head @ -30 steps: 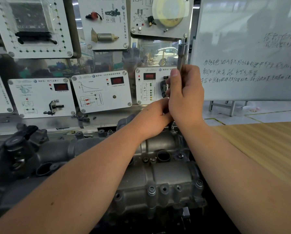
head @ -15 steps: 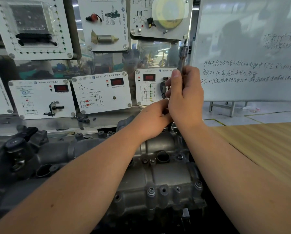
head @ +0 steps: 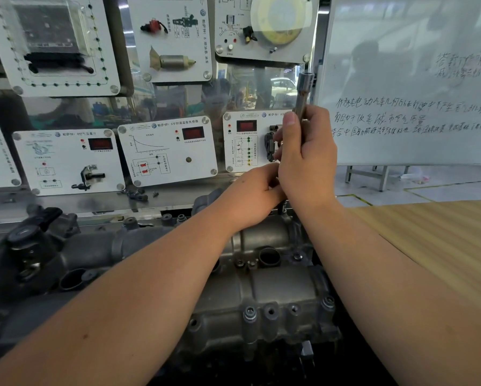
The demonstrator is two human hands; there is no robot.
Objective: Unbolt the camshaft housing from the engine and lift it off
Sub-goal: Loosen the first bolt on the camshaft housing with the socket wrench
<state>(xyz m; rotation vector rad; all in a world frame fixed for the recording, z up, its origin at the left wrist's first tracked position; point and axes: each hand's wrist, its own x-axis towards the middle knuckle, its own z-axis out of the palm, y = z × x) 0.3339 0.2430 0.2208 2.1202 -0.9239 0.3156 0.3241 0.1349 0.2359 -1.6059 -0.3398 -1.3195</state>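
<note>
Both forearms reach forward and converge, the hands touching. The right hand [head: 306, 160] is raised, its fingers [head: 278, 147] curled and its thumb lying upward along a socket tool [head: 303, 96] it grips upright. The left hand [head: 254, 196] sits lower, tucked against the right wrist, fingers curled out of sight.

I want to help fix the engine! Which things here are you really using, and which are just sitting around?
Using:
- camshaft housing
- socket wrench, gripped by the right hand
- left hand, at the housing's far edge
- housing bolts

Just sitting around:
- sensor display panels
- whiteboard
- wooden tabletop
</note>
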